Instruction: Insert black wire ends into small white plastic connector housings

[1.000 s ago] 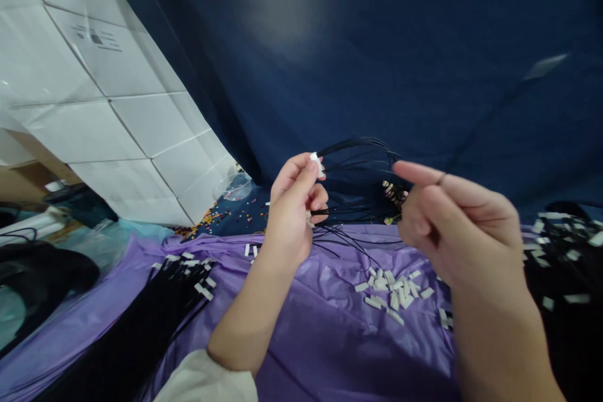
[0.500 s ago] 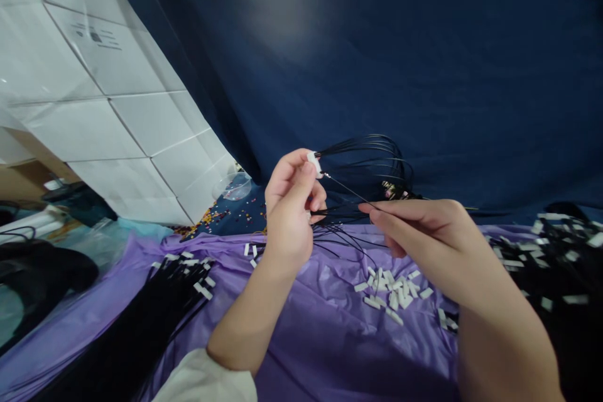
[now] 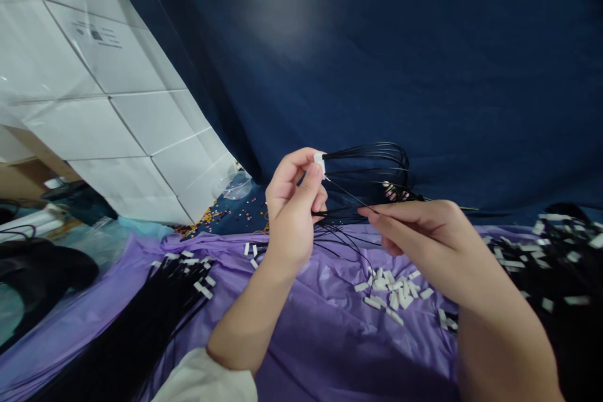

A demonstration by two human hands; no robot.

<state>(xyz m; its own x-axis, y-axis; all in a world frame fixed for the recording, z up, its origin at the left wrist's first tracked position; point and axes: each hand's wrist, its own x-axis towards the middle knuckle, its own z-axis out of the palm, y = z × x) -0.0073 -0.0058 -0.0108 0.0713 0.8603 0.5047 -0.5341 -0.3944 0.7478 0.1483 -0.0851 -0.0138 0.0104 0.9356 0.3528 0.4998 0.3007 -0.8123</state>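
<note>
We see a wide dark blue cloth behind, matte and softly creased. A glossy, wrinkled purple sheet covers the tabletop. At the left lies a long bundle of black cords with white tags. The left hand and the right hand are raised above a heap of small white rectangular pieces. The left grip is closed on a blocky white connector, held up above the sheet, and thin black wires loop out from it. The right grip pinches one thin wire, whose end is at the connector's lower edge.

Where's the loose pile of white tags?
Head view, right of centre: the white tags lie on the purple sheet, just below the right hand.
</note>
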